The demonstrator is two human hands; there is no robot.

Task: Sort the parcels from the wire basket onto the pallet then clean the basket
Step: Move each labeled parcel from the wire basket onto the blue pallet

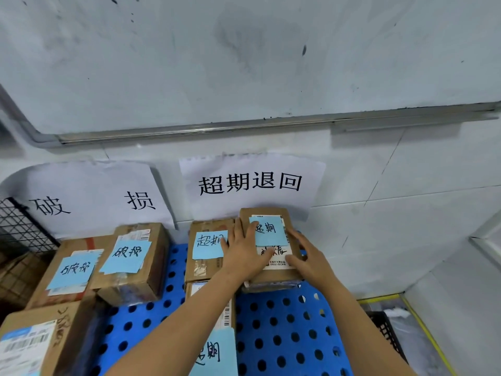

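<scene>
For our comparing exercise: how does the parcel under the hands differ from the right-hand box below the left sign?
The parcel has the left hand and right hand on it; the box is untouched. The parcel's note reads 超期, the box's 破损. The parcel sits below the right sign, the box below the left sign. Both are brown cardboard with blue notes.

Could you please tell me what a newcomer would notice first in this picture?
The left hand and right hand rest on a brown cardboard parcel with a blue handwritten note, at centre below a white printed paper sign. Around it spreads a bright blue perforated plastic pallet, with more blue-noted cardboard boxes to the left.
</scene>
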